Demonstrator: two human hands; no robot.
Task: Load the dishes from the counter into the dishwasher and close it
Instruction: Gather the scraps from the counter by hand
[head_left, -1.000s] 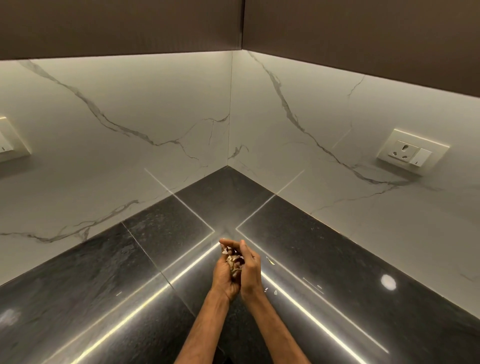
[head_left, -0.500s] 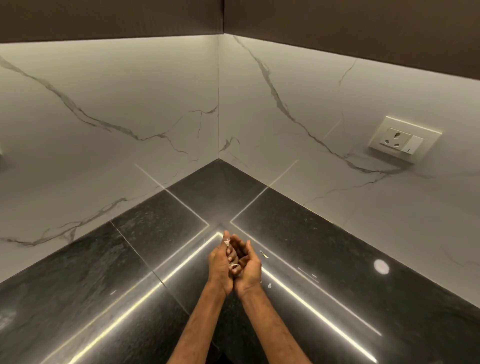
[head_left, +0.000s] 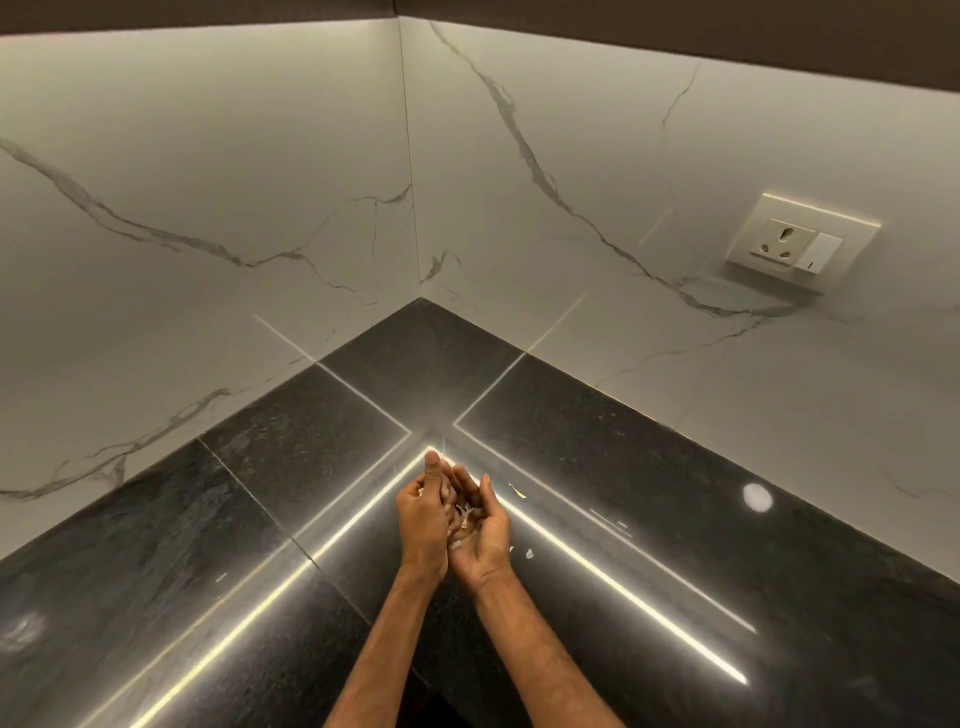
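No dishes and no dishwasher are in view. My two hands meet over the corner of the black stone counter (head_left: 675, 499). My right hand (head_left: 485, 538) lies palm up, loosely cupped, with small whitish scraps (head_left: 464, 514) resting in the palm. My left hand (head_left: 420, 522) stands on its edge against it, its extended fingers touching the right hand's fingers and the scraps. Neither hand curls round anything.
A few loose flakes (head_left: 529, 553) and a yellowish sliver (head_left: 517, 490) lie on the counter just right of my hands. White marble walls close the corner behind. A wall socket with a switch (head_left: 795, 244) sits at the right. Dark cabinets hang above.
My hands were pressed together round a clump of scraps; they have parted, and the right palm now faces up. The view has tilted down a little.
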